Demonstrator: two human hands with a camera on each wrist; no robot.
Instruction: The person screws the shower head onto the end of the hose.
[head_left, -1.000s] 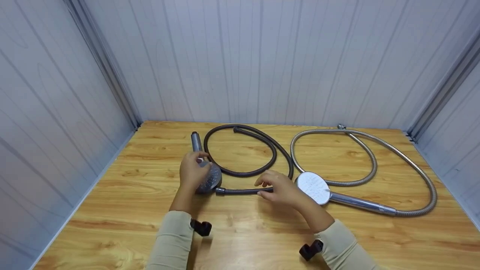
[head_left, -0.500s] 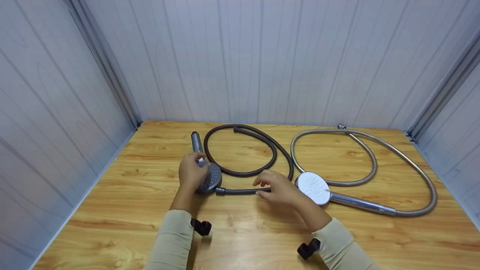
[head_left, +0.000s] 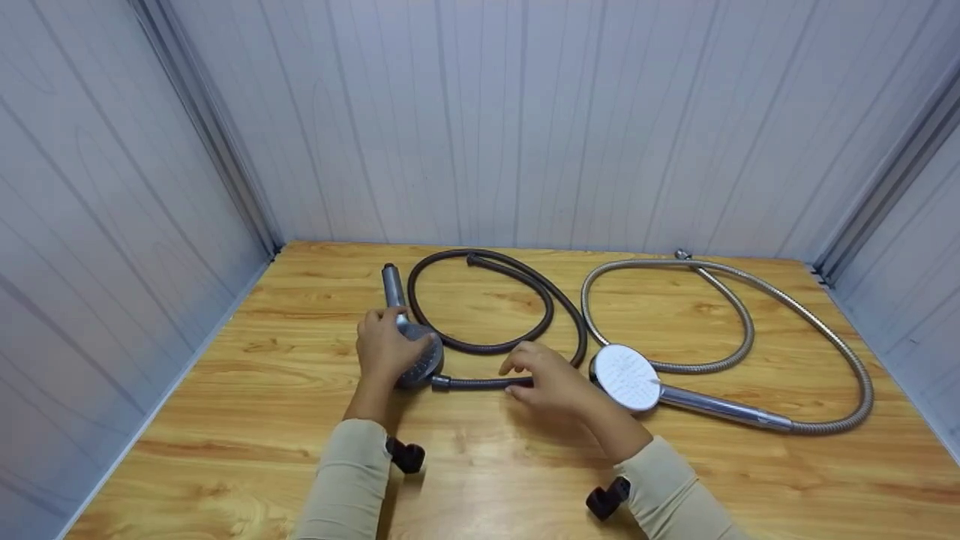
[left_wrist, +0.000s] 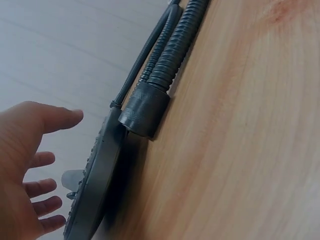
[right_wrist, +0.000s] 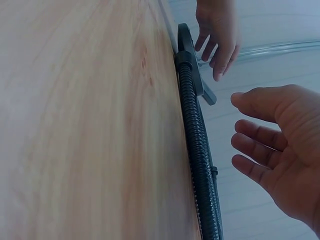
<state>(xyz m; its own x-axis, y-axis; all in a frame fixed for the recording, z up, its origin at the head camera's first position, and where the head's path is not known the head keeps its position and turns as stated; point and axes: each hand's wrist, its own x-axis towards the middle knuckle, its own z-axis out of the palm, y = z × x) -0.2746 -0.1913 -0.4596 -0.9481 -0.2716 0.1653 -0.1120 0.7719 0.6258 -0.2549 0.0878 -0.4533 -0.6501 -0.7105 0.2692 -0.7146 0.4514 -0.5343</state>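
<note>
A dark grey handheld shower head (head_left: pixel 426 361) lies spray face up, its bare handle (head_left: pixel 392 285) pointing to the back of the table. Over its face hovers my left hand (head_left: pixel 384 346), thumb and fingers spread; the left wrist view shows a gap between them and the spray face. Beside the shower head rests the end nut (left_wrist: pixel 145 110) of a dark shower hose (head_left: pixel 480 383), unattached. My right hand (head_left: pixel 551 381) is held above this hose with loosely bent fingers, and the right wrist view shows nothing in its grasp.
To the right, a chrome shower head (head_left: pixel 628 376) with a white face is joined to a silver hose (head_left: pixel 847 349) looped across the wooden table (head_left: pixel 480 480). Pale panel walls (head_left: pixel 480 120) stand behind and on both sides.
My left thumb has spread away from the fingers over the shower head. My right hand has drifted slightly left along the dark hose. The shower heads and hoses stay in place.
</note>
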